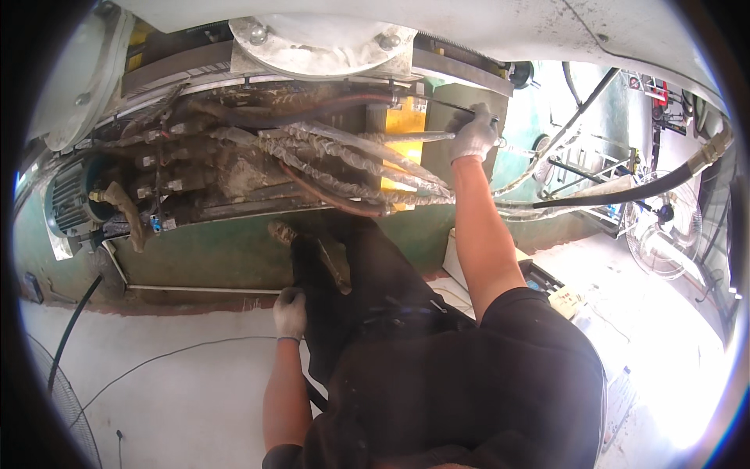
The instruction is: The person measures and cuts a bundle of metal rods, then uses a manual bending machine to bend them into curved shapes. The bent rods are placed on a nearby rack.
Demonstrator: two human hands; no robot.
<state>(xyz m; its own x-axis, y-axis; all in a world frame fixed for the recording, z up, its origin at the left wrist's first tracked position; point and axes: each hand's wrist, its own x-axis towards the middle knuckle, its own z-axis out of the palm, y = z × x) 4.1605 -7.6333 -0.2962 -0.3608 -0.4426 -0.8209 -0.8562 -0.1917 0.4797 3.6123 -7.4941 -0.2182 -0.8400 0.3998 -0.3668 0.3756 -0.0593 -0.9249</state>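
Observation:
My right hand (pixel 475 134), in a pale work glove, is raised at the right end of the machine bed with its fingers closed round a thin dark rod (pixel 449 102). The rod slants from the hand toward the machine; its kind is not clear. Just left of this hand are a yellow panel (pixel 405 121) and several plastic-wrapped hoses (pixel 351 156). My left hand (pixel 290 314), also gloved, hangs low beside my thigh with its fingers curled shut. What it may hold is hidden.
A white flange (pixel 324 47) juts out above the bed. A green motor (pixel 72 195) sits at the left. On the right, a black hose (pixel 625 193) crosses in front of a standing fan (pixel 664 234). A thin cable (pixel 180 345) lies on the pale floor.

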